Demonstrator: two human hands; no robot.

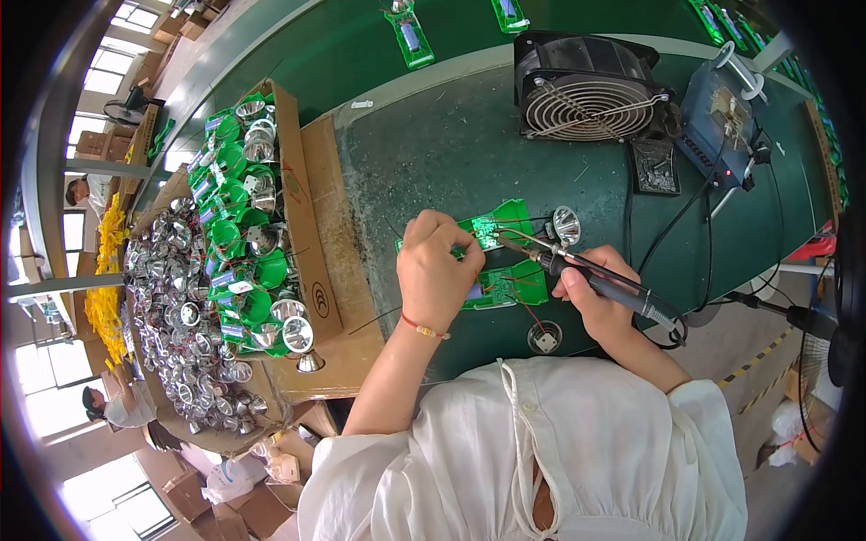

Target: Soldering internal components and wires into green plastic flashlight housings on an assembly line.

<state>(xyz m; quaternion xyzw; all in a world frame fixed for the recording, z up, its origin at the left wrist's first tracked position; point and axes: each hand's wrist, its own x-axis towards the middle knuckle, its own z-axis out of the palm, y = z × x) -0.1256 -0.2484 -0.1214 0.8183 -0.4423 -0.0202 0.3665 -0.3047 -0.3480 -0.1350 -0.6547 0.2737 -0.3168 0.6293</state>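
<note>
In my right hand (591,302) is a soldering iron (627,296), its tip reaching left to a small circuit board (487,234) in a green plastic housing. My left hand (435,266) is closed in a pinch over the left part of that housing; what the fingers hold is hidden. A silver reflector cup (566,224) lies at the housing's right end, with wires running toward the board. Just nearer to me is a second green housing (514,285) with a board in it. Red wires link it to another reflector (545,338), which lies near the table's front edge.
At left, a cardboard box (307,225) holds several green housings with reflectors, beside a heap of loose reflectors (185,316). A black fan with a wire grille (591,108) stands at the back. Right of it are a small black tray (656,169) and a blue soldering station (717,117) with trailing cables.
</note>
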